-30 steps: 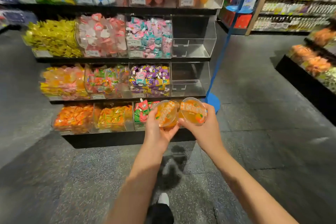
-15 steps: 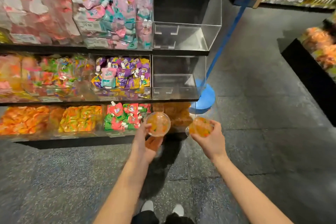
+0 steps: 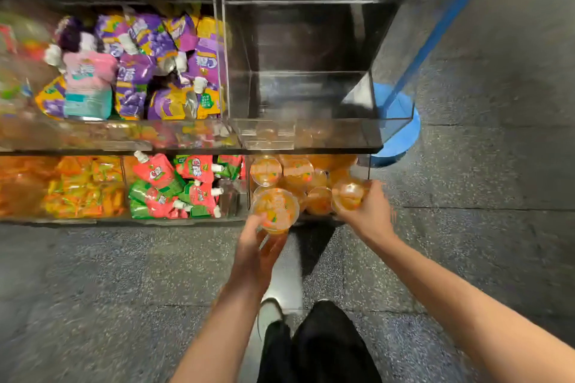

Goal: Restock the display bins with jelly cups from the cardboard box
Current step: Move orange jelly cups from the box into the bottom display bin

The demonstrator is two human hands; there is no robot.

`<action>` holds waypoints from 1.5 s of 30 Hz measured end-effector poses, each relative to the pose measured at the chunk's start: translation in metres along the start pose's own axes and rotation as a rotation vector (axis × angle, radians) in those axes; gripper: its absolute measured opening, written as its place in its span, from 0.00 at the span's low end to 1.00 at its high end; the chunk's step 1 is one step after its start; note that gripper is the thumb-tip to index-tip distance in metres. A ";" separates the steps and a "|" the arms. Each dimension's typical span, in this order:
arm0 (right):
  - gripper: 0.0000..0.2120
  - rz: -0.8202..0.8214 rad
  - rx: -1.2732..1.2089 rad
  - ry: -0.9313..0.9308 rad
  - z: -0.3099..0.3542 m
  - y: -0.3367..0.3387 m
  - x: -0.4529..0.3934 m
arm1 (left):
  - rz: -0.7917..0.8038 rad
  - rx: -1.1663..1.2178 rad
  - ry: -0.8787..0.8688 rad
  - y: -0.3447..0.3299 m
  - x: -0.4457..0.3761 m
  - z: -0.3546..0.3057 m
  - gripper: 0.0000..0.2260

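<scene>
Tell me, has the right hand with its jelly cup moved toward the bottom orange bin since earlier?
Yes. The right hand has carried its jelly cup forward over the bottom orange bin, over its front edge.

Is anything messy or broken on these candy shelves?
Nothing looks broken or spilled. The only odd spot is the clear bin above the orange jelly cups: it sits empty beside the full bin of purple pouches.
</scene>
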State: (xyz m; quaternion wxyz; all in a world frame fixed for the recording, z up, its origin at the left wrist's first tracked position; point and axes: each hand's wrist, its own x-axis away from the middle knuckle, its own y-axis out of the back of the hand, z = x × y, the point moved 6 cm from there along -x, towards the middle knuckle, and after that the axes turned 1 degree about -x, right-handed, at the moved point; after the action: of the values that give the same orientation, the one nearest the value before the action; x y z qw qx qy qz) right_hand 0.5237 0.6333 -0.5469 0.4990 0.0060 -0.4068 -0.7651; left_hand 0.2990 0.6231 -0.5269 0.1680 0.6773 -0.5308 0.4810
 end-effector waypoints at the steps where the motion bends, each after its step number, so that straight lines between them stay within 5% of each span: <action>1: 0.24 0.024 0.020 0.022 -0.004 -0.013 -0.015 | 0.020 -0.002 -0.004 -0.006 -0.017 0.003 0.06; 4: 0.14 0.086 0.111 0.048 -0.023 -0.049 -0.051 | 0.075 0.073 -0.018 -0.023 -0.068 0.009 0.10; 12: 0.28 -0.069 0.011 -0.030 -0.028 -0.087 -0.096 | 0.190 0.125 -0.053 -0.051 -0.144 0.012 0.22; 15: 0.35 -0.100 -0.058 0.024 -0.031 -0.092 -0.096 | 0.205 0.083 -0.123 -0.053 -0.150 0.010 0.19; 30: 0.31 -0.155 -0.001 0.134 -0.030 -0.110 -0.113 | 0.137 -0.004 -0.269 -0.050 -0.163 0.003 0.13; 38: 0.50 0.014 -0.045 -0.007 -0.031 -0.107 -0.106 | 0.058 -0.101 -0.366 -0.033 -0.150 0.005 0.22; 45: 0.56 0.080 -0.046 -0.240 -0.039 -0.093 -0.088 | -0.011 -0.124 -0.390 -0.031 -0.126 0.018 0.09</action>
State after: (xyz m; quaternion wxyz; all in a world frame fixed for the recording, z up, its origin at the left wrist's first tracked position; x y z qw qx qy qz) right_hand 0.5139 0.6926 -0.6661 0.4768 -0.1136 -0.4458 -0.7490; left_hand 0.3386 0.6915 -0.6312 0.1061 0.7487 -0.5781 0.3064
